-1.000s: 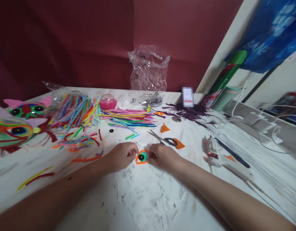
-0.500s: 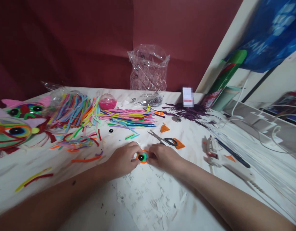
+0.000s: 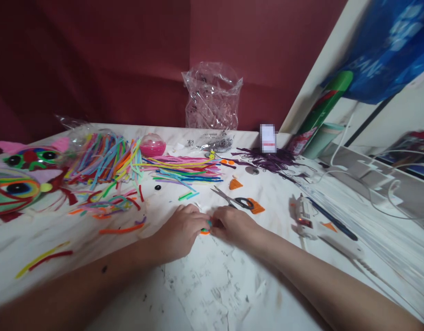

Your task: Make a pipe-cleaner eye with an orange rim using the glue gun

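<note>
A small round pipe-cleaner eye (image 3: 205, 232) lies on the white paper (image 3: 212, 285) between my hands. Only a bit of its orange rim and a green strip show now; the rest is under my fingers. My left hand (image 3: 184, 231) covers it from the left, fingers bent and pressed together over it. From the right, my right hand (image 3: 235, 226) pinches its edge with closed fingertips. Just beyond my right hand lie scissors (image 3: 232, 198) with black handles, partly over an orange piece (image 3: 256, 206). Another small orange piece (image 3: 235, 184) lies farther back.
A white glue gun (image 3: 305, 218) with a lit orange light lies at right, beside clear sticks (image 3: 373, 230). Loose pipe cleaners (image 3: 184, 168) spread across the back left. Two decorated animal faces (image 3: 17, 188) are at far left. Purple cords (image 3: 277, 160) are heaped at the back.
My left fingers have moved right over the eye, hiding its black centre and most of its coloured rings. My right hand has stayed nearly in place.
</note>
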